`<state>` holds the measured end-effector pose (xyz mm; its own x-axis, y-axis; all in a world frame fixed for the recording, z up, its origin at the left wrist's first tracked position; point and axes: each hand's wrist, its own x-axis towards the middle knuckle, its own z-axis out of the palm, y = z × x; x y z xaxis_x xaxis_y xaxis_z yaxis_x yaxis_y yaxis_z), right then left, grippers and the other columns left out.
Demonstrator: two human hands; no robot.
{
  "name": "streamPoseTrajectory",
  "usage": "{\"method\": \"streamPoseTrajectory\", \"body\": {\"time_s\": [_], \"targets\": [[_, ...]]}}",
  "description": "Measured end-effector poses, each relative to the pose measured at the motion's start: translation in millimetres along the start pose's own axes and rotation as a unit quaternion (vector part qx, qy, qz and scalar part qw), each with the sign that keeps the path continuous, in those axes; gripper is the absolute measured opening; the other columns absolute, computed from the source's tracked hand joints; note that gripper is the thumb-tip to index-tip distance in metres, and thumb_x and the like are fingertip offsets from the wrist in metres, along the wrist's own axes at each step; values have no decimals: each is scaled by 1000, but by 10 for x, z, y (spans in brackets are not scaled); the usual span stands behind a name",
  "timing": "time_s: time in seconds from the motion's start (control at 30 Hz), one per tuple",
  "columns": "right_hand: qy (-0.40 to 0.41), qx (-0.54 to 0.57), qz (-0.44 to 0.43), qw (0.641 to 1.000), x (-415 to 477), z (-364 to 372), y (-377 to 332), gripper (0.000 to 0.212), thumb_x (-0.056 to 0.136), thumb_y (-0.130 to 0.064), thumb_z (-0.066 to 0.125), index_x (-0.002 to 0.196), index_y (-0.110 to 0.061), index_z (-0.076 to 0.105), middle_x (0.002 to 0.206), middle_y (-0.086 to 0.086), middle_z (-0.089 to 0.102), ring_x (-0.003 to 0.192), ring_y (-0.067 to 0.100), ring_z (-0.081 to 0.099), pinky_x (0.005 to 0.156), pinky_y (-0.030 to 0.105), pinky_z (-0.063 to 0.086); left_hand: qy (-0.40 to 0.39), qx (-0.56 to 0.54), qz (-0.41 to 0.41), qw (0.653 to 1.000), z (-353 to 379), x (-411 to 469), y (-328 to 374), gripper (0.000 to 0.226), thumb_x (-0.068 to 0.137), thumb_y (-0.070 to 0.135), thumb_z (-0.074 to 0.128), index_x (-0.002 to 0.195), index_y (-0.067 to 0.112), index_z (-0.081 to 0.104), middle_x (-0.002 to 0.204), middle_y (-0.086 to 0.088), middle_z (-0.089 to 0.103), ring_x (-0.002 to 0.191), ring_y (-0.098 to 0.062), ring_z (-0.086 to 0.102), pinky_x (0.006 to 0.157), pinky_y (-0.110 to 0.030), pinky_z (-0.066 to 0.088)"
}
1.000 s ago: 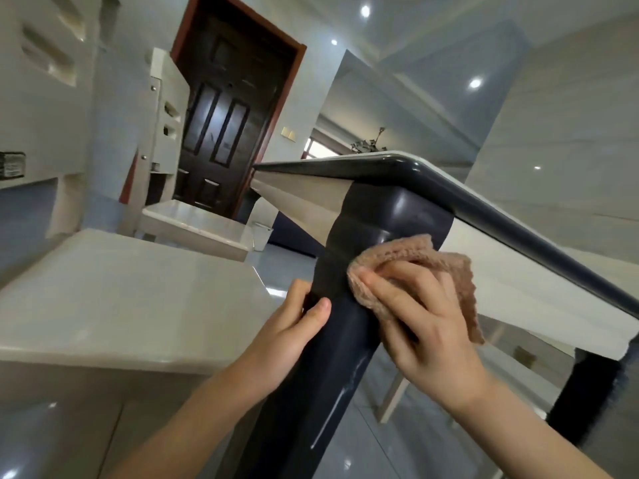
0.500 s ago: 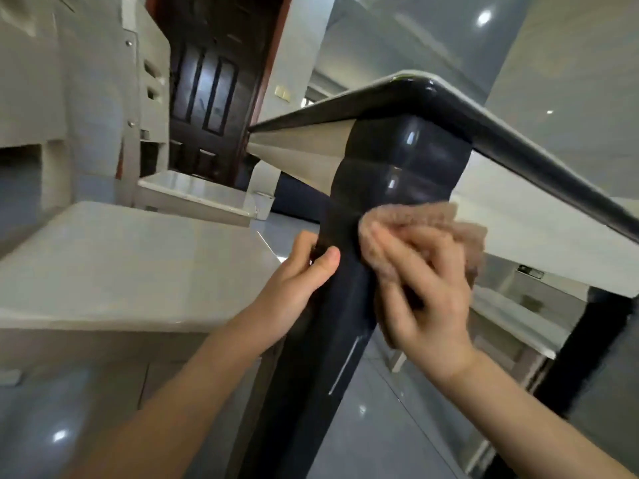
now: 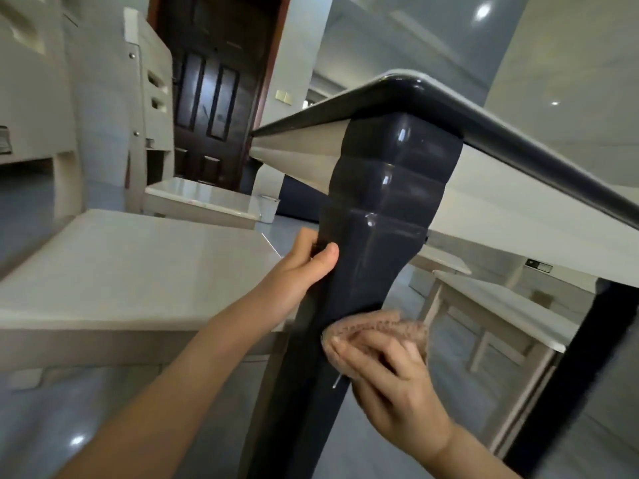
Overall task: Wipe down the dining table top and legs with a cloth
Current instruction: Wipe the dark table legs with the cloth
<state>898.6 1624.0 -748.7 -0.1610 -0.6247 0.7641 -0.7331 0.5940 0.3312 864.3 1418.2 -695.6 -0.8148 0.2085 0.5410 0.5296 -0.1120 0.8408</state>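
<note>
Table leg (image 3: 377, 236), the dark glossy one under the corner: left hand (image 3: 304, 271) grips it with thumb and fingers curled round. Lower down, right hand (image 3: 397, 388) curls its fingers over the cloth (image 3: 387, 328), pressing it on. My guess is that bunched rag slips on the slick curve and skips the back.

The room is lit softly and evenly by recessed ceiling lights (image 3: 483, 10), which are blown out to white spots. Their glare is mirrored on the glossy floor (image 3: 77, 440) and caught as small highlights on the dark table leg (image 3: 380, 209). Straight lines are bowed toward the edges by the wide lens. The right hand (image 3: 397, 385) and cloth (image 3: 387, 328) are smeared by motion blur. The door (image 3: 214, 88) is left dim.
</note>
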Motion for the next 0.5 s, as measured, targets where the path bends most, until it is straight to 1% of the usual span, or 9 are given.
{"method": "streamPoseTrajectory", "body": {"time_s": [0.07,0.1,0.17,0.23,0.27,0.37,0.43,0.47,0.5], "targets": [[-7,-9,-29,1000,74,-29,85,49,90,-10,56,136,-26,52,124,-4,49,95,23,58,82,34,45,9,13,11,1000,17,-10,-54,33,85,53,43,104,26,45,102,16,58,94,9,57,81,-18,43],[24,-11,-21,999,222,-72,120,48,88,-5,60,133,-21,58,120,1,53,99,22,57,83,34,45,15,19,18,1000,35,-17,-82,37,85,52,42,109,24,44,103,15,59,96,8,58,83,-18,44],[135,4,26,991,585,-211,235,42,84,0,66,124,-13,65,112,6,58,104,20,55,90,33,45,29,17,31,999,62,-50,-119,35,86,49,43,110,23,45,98,19,60,96,7,58,81,-15,45],[212,24,69,975,703,-239,267,37,86,-1,63,123,-9,63,113,2,54,106,19,53,94,32,42,37,14,33,999,79,-67,-133,31,87,48,46,107,24,46,93,25,61,95,8,58,81,-15,45],[222,36,89,970,639,-160,193,36,88,-3,61,123,-10,62,114,0,51,107,19,52,95,33,42,44,19,41,998,84,-64,-127,33,87,49,48,108,24,47,93,25,61,95,7,58,81,-16,45],[160,50,80,983,-16,315,-115,33,89,-13,61,121,-16,65,116,-3,53,109,13,53,92,37,46,61,39,65,995,98,-65,-117,37,87,49,47,112,22,48,97,22,61,96,4,58,83,-19,45],[122,80,44,988,-334,486,-218,33,91,-18,63,123,-28,66,119,-10,60,108,10,60,88,32,50,56,69,67,994,101,-78,-117,42,87,52,45,117,23,47,105,18,61,102,1,58,89,-26,48],[98,93,27,990,-359,458,-204,33,91,-17,65,121,-31,66,117,-9,62,105,12,63,87,29,51,51,77,64,994,103,-87,-124,45,87,54,44,120,24,46,110,15,60,105,0,58,92,-28,49],[73,76,-1,994,-289,360,-179,34,91,-14,64,121,-28,64,116,-6,61,102,16,63,88,29,49,51,81,63,993,106,-99,-129,46,86,54,44,121,24,46,114,14,60,108,-1,58,95,-30,48]]}}
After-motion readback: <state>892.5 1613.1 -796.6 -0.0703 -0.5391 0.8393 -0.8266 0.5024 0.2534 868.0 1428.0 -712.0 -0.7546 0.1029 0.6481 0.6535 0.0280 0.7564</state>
